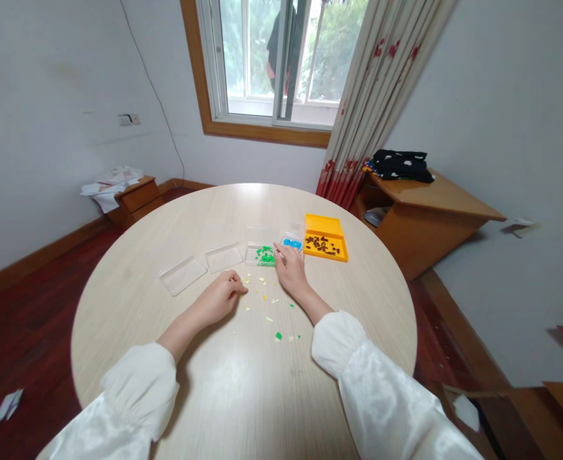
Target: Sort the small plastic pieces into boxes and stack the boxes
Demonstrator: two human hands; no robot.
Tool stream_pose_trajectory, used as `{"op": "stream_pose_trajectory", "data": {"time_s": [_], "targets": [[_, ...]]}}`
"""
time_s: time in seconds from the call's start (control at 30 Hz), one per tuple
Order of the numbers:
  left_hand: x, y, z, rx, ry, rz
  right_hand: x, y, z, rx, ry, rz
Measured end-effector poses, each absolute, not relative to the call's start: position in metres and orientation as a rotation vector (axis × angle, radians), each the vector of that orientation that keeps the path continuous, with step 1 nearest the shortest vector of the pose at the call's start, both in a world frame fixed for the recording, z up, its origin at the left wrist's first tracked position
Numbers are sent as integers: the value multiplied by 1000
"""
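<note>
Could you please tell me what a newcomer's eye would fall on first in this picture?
Probably the open bright orange case of dark brown pieces, toward the far right of the round table. Next come the green pieces in a clear box, with the right hand at its right end. The left hand is beside scattered pale-yellow pieces.

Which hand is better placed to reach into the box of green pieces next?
Probably the right hand: its fingers are at that clear box, while the left hand is beside scattered pale pieces.
</note>
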State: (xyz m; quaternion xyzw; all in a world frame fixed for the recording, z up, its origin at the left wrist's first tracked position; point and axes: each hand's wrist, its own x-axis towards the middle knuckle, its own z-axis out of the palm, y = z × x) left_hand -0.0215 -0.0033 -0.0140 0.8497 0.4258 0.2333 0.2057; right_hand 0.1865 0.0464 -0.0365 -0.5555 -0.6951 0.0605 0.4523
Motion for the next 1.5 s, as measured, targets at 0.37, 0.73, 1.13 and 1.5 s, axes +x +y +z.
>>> {"op": "stream_pose_trajectory", "data": {"time_s": [0.37, 0.73, 1.13, 1.5], "targets": [[-27, 3, -5, 2405, 1289, 561, 187, 46, -35, -1333, -1722, 193], [-23, -3, 4, 2085, 1484, 846, 187, 46, -35, -1296, -1730, 208], [-33, -4, 3, 2064, 1104, 229, 187, 47, -36, -1234, -1729, 189], [-24, -1, 15, 1480, 1177, 982, 185, 44, -33, -1147, -1750, 185]]}}
